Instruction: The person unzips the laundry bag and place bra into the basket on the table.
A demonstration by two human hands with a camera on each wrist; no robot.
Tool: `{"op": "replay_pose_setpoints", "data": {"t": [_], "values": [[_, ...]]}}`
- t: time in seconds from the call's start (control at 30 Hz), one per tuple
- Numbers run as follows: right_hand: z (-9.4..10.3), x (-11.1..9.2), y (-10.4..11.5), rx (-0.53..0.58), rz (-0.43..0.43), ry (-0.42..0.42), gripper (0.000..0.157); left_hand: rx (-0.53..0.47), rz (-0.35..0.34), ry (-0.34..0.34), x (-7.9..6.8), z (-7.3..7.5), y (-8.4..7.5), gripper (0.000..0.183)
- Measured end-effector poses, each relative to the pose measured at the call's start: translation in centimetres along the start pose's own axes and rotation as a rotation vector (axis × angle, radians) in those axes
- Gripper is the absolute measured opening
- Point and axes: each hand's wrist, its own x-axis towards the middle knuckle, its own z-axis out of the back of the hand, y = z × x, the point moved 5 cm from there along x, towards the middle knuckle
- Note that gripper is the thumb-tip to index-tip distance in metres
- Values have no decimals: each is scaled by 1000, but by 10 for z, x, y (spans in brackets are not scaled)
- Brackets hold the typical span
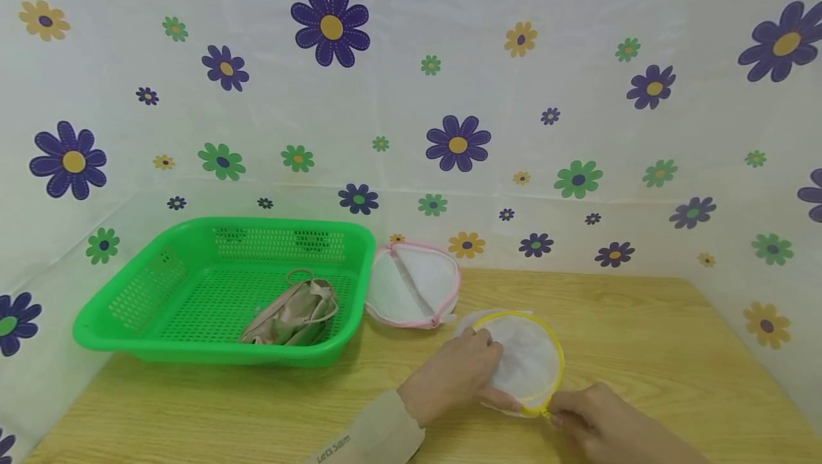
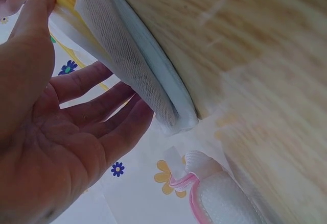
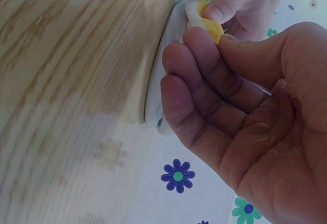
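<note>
A round white mesh laundry bag (image 1: pixel 523 355) with yellow trim is on the wooden table, in front of the person. The left hand (image 1: pixel 457 371) holds it from the left; in the left wrist view its thumb (image 2: pixel 38 9) lies on the yellow edge and the fingers spread along the mesh. At the near right of the rim, the right hand (image 1: pixel 597 417) pinches the yellow trim between thumb and forefinger. In the right wrist view the other fingers of this hand (image 3: pixel 240 101) curl beside the bag, and its pinched bit is mostly hidden.
A green plastic basket (image 1: pixel 225 351) stands at the left, holding a shiny beige cloth item (image 1: pixel 298 314) with a thin strap. Right beside the basket lies another white mesh bag (image 1: pixel 427 275) with pink trim. A flower-printed sheet (image 1: pixel 398 107) encloses the table (image 1: pixel 642 350) at back and sides.
</note>
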Motion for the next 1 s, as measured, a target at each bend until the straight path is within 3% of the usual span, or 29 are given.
{"op": "replay_pose_setpoints", "data": {"t": [0.37,0.63,0.77,0.9,1.0], "values": [[0,-1,5,-21,14,-24,29,78,-11,-47,-2,2,-1,68],[1,0,-5,-30,-124,3,27,-101,35,0,-2,0,1,68],[8,-3,-14,-74,-156,-53,29,-108,10,23,-4,1,2,62],[21,-7,-23,-98,-129,-136,31,-83,-25,14,-8,3,4,51],[25,-8,-24,-105,-51,-179,33,-54,-32,-14,-9,4,4,50]]}}
